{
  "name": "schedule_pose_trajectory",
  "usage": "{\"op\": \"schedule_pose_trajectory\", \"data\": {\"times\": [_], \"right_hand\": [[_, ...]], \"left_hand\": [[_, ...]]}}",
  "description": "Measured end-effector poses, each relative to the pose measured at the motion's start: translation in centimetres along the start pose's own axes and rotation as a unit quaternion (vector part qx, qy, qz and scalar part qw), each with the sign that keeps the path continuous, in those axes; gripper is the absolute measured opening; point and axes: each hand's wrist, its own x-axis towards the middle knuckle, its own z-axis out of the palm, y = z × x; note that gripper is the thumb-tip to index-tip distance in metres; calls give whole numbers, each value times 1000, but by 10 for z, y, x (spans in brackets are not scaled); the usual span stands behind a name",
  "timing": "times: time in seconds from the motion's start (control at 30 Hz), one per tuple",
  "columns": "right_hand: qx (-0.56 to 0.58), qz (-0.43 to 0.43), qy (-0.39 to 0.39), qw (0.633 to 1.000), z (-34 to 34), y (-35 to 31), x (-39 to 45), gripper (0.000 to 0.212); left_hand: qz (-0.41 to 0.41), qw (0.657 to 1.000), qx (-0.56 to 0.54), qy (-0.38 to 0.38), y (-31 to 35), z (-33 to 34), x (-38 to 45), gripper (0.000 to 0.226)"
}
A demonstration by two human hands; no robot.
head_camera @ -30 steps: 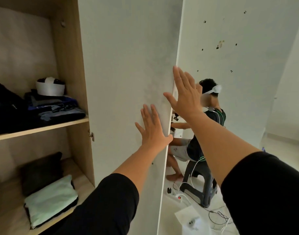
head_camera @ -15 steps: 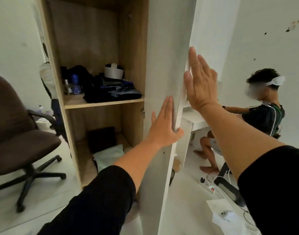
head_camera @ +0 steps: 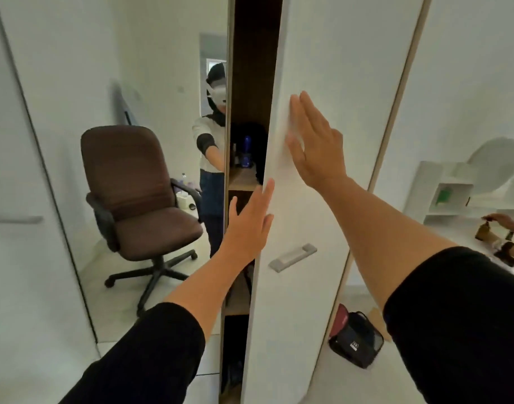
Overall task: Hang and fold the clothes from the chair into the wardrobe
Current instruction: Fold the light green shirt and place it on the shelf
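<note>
Pressing wardrobe door (head_camera: pixel 308 199) | both hands flat, fingers straight: left hand (head_camera: pixel 250 225) at door edge, right hand (head_camera: pixel 317 147) | narrow gap

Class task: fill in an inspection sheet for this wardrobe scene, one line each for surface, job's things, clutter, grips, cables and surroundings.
Surface: pale tiled floor, bare where visible.
Job's things: white wardrobe door nearly closed, a narrow gap showing wooden shelves; brown padded swivel office chair with no clothes on it.
Clutter: black zipped bag on the floor right of the wardrobe; blue bottle on a shelf inside.
Grips: left hand flat at the door's edge; right hand flat on the door face; neither holds anything.
Cables: nothing seen.
Surroundings: white walls; mirror reflecting a person; grey door handle; white shelf unit at right.
</note>
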Motion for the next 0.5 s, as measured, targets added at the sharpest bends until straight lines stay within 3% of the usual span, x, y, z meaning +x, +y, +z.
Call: {"op": "schedule_pose_trajectory", "data": {"times": [0.13, 0.27, 0.4, 0.5], "right_hand": [[14, -13, -7, 1000, 50, 1, 27, 56], [66, -35, -19, 997, 94, 14, 55, 59], [112, -46, -41, 992, 135, 30, 72, 58], [125, -55, -71, 988, 169, 43, 63, 64]], "left_hand": [[-22, 972, 223, 70, -46, 16, 23, 74], [-86, 922, 372, 69, -76, 37, 53, 76], [-131, 886, 445, 4, -102, 50, 83, 79], [-121, 884, 451, -36, -118, 56, 98, 86]]}}
